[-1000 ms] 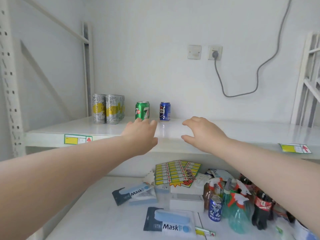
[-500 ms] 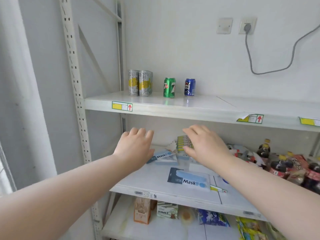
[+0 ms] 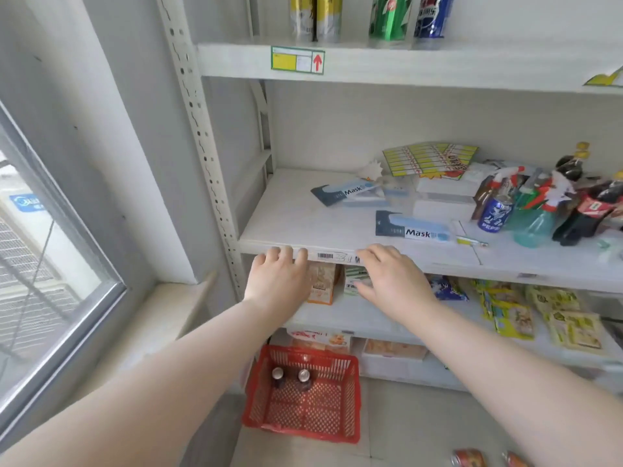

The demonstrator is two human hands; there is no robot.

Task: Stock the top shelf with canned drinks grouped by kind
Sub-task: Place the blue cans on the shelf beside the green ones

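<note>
Hovering with left hand (image 3: pixel 278 281) and right hand (image 3: pixel 394 281) empty, fingers slack, above basket (image 3: pixel 350 399) of two drinks (image 3: pixel 304 377), cans (image 3: pixel 389 18) standing on top shelf (image 3: pixel 438 65); best gripping each drink mid-body, upright.

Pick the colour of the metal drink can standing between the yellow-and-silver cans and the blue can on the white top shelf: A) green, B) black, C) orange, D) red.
A: the green metal can stands on the white top shelf with the yellow-and-silver cans left of it and the blue can right of it.
</note>
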